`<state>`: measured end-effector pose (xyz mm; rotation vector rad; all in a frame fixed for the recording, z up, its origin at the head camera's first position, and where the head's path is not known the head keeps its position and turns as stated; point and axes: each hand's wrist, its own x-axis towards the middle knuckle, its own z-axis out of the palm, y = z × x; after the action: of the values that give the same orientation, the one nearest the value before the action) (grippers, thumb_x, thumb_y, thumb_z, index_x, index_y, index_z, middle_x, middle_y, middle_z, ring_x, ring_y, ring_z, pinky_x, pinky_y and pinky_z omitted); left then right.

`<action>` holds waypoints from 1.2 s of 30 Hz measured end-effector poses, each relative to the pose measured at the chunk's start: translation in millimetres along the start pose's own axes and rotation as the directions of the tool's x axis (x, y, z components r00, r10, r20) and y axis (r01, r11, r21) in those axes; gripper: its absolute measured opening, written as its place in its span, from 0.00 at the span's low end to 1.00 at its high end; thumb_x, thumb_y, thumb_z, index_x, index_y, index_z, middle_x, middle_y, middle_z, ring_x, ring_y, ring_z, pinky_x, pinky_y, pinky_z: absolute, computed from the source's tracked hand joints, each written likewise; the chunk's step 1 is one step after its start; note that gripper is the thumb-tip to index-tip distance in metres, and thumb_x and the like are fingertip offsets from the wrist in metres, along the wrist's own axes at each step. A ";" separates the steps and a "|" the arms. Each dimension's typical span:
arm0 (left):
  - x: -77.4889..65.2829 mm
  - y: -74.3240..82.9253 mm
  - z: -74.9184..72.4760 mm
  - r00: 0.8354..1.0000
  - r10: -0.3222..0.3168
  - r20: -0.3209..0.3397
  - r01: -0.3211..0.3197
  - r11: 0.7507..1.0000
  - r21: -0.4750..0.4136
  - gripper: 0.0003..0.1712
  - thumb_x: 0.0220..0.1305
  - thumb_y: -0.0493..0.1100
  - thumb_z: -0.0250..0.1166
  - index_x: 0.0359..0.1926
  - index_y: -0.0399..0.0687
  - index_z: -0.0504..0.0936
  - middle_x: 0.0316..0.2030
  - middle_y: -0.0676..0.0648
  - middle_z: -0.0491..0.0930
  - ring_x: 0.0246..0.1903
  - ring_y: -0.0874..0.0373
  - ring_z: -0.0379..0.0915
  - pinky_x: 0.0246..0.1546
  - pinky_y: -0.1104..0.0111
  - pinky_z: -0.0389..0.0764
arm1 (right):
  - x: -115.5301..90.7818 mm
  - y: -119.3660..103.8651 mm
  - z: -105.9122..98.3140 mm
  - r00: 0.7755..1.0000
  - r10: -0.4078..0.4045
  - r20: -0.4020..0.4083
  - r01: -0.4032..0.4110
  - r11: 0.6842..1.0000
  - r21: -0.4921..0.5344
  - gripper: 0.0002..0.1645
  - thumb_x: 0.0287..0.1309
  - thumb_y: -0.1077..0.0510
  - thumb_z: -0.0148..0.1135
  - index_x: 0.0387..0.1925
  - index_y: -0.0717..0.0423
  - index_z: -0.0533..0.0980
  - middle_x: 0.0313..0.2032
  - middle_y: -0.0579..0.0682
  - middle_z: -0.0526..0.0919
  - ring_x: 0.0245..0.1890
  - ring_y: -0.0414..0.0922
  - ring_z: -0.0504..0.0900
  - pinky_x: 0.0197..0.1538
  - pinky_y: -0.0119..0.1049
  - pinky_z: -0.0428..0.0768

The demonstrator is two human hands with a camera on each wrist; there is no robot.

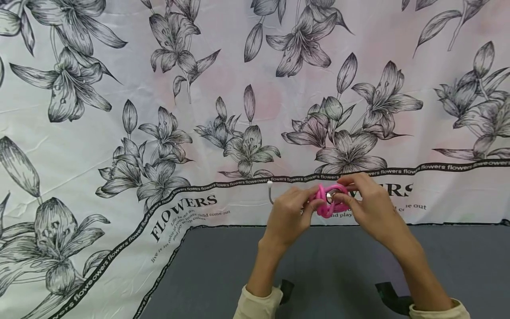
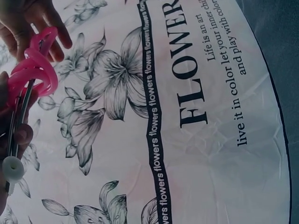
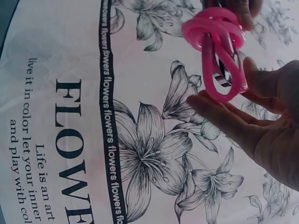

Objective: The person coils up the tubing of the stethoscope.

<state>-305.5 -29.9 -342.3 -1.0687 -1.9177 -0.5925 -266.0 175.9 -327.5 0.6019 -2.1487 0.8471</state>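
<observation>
A stethoscope with its pink tubing (image 1: 327, 212) wound into a knotted bundle is held up between both hands. My left hand (image 1: 288, 215) grips the bundle's left side, with the metal ear tubes (image 2: 15, 128) lying along its fingers. A white ear tip (image 2: 13, 169) sticks out past that hand; another ear tip (image 1: 269, 182) shows in the head view. My right hand (image 1: 368, 204) pinches the right side between thumb and fingers, beside a shiny metal part (image 1: 329, 196). In the right wrist view, a pink loop (image 3: 224, 95) reaches the right fingertips.
A white tablecloth (image 1: 239, 208) printed with black lilies and lettering covers the far part of the table. Nearer is a dark grey surface (image 1: 215, 266). Black straps (image 1: 392, 299) show beside the light sleeves (image 1: 256, 305).
</observation>
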 end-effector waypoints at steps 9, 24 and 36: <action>-4.6 -4.5 23.2 0.962 -0.102 0.253 0.143 0.979 -0.148 0.08 0.70 0.42 0.70 0.42 0.42 0.87 0.29 0.50 0.83 0.27 0.65 0.68 0.32 0.83 0.65 | -4.5 3.6 -14.1 0.981 0.190 -0.044 -0.189 0.982 0.026 0.19 0.79 0.56 0.54 0.60 0.66 0.75 0.55 0.64 0.79 0.54 0.60 0.80 0.54 0.47 0.84; -37.9 3.8 92.4 0.388 -0.034 0.921 0.357 0.927 -0.116 0.09 0.76 0.47 0.64 0.39 0.47 0.77 0.27 0.57 0.74 0.20 0.70 0.69 0.23 0.80 0.72 | -5.3 6.3 -16.4 0.958 0.284 0.027 -0.285 0.959 0.009 0.20 0.81 0.52 0.51 0.59 0.64 0.76 0.53 0.64 0.78 0.52 0.64 0.80 0.52 0.61 0.79; -39.3 7.0 83.1 0.258 -0.203 0.945 0.270 0.954 0.131 0.11 0.73 0.53 0.67 0.37 0.53 0.80 0.27 0.60 0.73 0.25 0.69 0.65 0.26 0.76 0.67 | -3.9 11.4 -7.9 0.935 0.319 0.153 -0.319 0.947 -0.025 0.21 0.81 0.49 0.50 0.58 0.62 0.77 0.53 0.64 0.76 0.53 0.60 0.78 0.57 0.63 0.77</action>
<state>-325.1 15.7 -419.9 -1.3230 -3.2132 -0.0711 -267.1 189.9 -330.7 0.3292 -2.4312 0.9999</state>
